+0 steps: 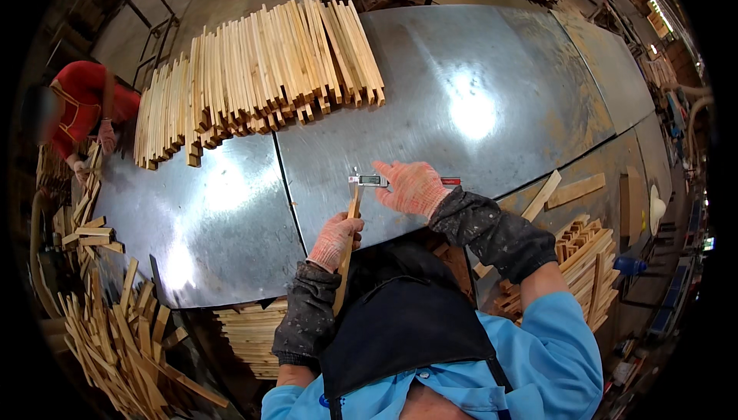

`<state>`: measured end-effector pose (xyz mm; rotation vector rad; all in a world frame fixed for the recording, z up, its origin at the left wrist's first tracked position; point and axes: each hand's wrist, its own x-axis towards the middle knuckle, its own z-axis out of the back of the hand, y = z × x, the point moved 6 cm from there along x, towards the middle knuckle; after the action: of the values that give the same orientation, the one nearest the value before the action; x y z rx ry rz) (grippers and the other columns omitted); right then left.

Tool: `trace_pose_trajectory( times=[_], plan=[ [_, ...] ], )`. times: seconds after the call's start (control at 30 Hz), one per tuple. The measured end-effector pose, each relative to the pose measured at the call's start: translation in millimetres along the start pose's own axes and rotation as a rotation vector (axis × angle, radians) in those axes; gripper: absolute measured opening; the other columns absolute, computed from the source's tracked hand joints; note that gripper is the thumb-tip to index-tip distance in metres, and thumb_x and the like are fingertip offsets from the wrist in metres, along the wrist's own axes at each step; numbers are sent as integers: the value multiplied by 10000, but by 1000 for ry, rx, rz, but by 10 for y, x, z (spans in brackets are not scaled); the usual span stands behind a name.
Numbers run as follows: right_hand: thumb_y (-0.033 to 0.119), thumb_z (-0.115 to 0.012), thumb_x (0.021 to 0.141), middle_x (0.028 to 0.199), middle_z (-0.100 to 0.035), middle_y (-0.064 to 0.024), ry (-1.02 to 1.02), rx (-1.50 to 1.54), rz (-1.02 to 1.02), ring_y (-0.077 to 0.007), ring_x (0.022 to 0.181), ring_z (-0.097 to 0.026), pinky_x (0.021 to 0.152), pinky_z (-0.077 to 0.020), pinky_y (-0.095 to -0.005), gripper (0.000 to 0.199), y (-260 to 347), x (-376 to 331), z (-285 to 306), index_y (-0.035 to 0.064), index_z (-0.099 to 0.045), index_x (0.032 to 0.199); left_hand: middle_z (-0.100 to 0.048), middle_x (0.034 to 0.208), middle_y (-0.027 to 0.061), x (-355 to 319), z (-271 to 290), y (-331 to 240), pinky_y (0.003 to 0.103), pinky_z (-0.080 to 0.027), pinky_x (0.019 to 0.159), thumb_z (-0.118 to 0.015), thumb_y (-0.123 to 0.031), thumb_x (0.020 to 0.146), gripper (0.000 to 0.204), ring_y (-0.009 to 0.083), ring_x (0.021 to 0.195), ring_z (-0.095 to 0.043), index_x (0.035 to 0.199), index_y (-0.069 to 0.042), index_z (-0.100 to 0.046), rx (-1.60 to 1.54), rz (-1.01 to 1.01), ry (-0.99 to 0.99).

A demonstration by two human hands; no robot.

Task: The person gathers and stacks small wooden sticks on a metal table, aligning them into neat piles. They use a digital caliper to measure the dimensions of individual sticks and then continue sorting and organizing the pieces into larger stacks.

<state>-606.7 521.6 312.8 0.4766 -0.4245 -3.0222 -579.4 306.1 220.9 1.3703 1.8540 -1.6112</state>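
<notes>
In an orange-and-white work glove, my left hand [335,241] is closed round a narrow wooden strip [350,245], which slants from my lap up over the near table edge. My right hand [413,188], gloved alike, grips a digital caliper [370,180] with a small display. The caliper's jaws are at the far end of the strip; whether they touch it I cannot tell. The caliper's beam passes under my right hand and comes out beyond it. Both hands are over the near part of the metal-topped table [430,97].
A wide row of wooden strips [261,74] lies at the table's far left. Loose strips [123,335] heap up at lower left, and stacked wood [588,266] stands at right. Two flat boards [576,190] rest near the right edge. A co-worker in red [84,101] handles wood at far left.
</notes>
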Motion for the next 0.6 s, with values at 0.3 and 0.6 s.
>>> trace_pose_trajectory(
  times=[0.3,0.6],
  plan=[
    [343,-602,1026,1126,-738,-163,68,-78,26,-383,981,-766,833,-623,-519,407,107,63,4,37,-569,1293,-586,883,21,-30,-18,26,296,-516,630,-713,-157,970,314,139,719,-576,1227,5,-638,-2,6,-5],
    [343,-644,1069,989,-757,-129,97,-180,139,-333,912,-786,749,-632,-473,407,239,79,-48,2,-557,1273,-622,965,68,21,23,43,350,-548,704,-691,-153,961,300,194,774,-607,1217,-5,-637,-48,26,52]
  ],
)
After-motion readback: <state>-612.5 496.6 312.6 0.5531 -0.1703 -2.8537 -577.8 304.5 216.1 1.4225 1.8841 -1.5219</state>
